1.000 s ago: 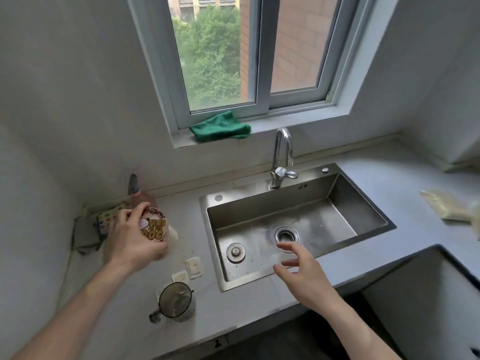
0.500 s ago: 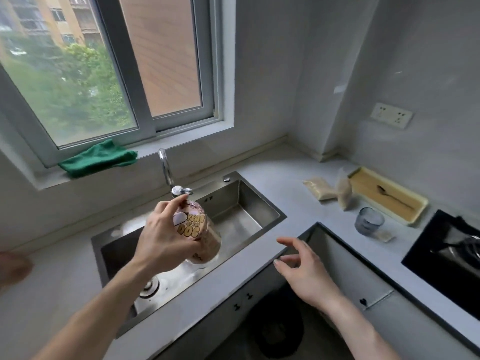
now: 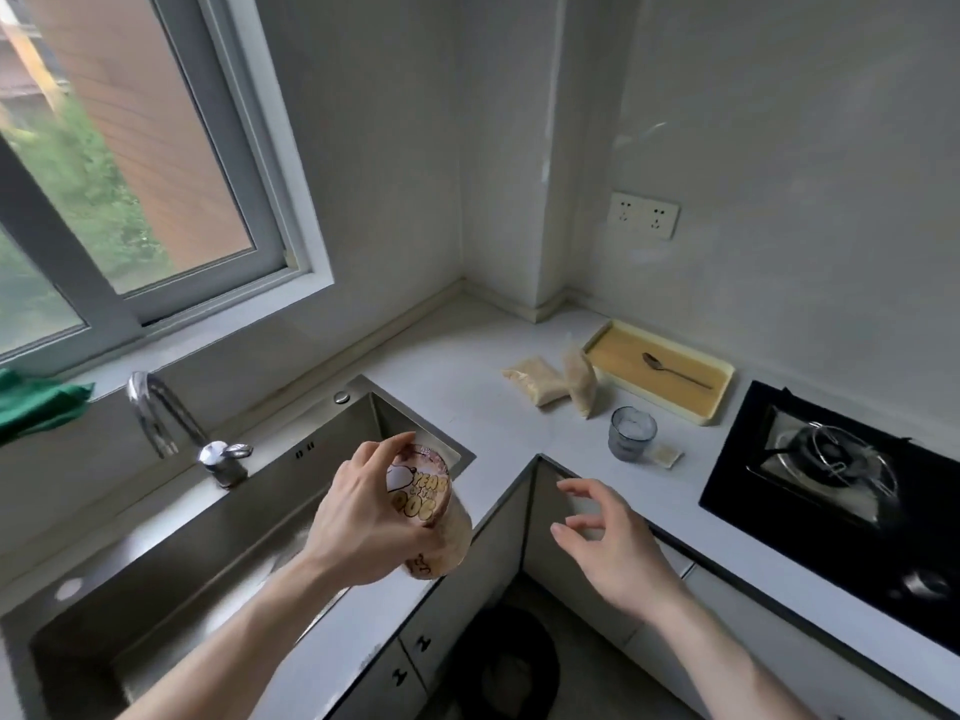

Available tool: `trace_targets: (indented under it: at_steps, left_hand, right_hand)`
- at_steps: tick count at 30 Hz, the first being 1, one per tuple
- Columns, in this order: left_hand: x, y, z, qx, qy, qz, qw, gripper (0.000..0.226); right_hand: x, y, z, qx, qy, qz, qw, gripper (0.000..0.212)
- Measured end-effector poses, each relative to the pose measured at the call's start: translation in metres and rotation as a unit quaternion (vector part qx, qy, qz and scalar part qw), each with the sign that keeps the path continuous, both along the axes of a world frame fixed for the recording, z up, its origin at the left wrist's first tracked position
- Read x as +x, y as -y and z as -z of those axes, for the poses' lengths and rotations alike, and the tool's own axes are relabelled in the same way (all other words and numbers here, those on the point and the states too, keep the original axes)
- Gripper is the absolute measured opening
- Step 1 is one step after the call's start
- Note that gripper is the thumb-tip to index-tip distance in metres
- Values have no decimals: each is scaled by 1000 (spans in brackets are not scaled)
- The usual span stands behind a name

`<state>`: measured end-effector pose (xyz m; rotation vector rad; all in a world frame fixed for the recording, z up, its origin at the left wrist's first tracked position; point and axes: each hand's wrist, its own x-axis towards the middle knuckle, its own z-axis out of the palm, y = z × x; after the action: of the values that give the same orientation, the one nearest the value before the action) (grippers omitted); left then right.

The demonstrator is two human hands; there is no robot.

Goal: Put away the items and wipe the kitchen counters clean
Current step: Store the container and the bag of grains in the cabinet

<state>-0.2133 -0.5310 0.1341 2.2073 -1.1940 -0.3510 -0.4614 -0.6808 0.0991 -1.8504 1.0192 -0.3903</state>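
My left hand [image 3: 363, 517] grips a sealed drink cup [image 3: 431, 517] with a printed cartoon lid, held tilted in the air above the right end of the steel sink [image 3: 156, 589]. My right hand [image 3: 613, 543] hovers empty with fingers spread over the counter's inner corner. On the grey counter [image 3: 467, 376] lie two bags of grain [image 3: 558, 384], a small grey glass [image 3: 631, 433] and a yellow tray [image 3: 711, 405] holding a spoon [image 3: 675, 374]. A green cloth [image 3: 36, 402] rests on the window sill at far left.
A black gas hob [image 3: 841, 491] fills the counter at right. A small white packet [image 3: 665, 454] lies beside the glass. The tap [image 3: 171, 423] stands behind the sink. A dark bin [image 3: 509, 662] sits on the floor below the corner. A wall socket [image 3: 644, 214] is above the tray.
I have turned right, from the left counter past the sink toward the corner. My left hand has carried the cup rightward along with it; my right hand stays open.
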Motion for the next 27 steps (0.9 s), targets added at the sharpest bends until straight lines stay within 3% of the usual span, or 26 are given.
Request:
trace_targets:
  at_steps: [19,27]
  left_hand:
    - [77,244,74,118,-4,151,981,104]
    - [65,330,110,156,-12,143,977,97]
  right_hand:
    - [40,124,18,19,-66,110,992,41]
    - [47,184,25,10,-88,115,989,40]
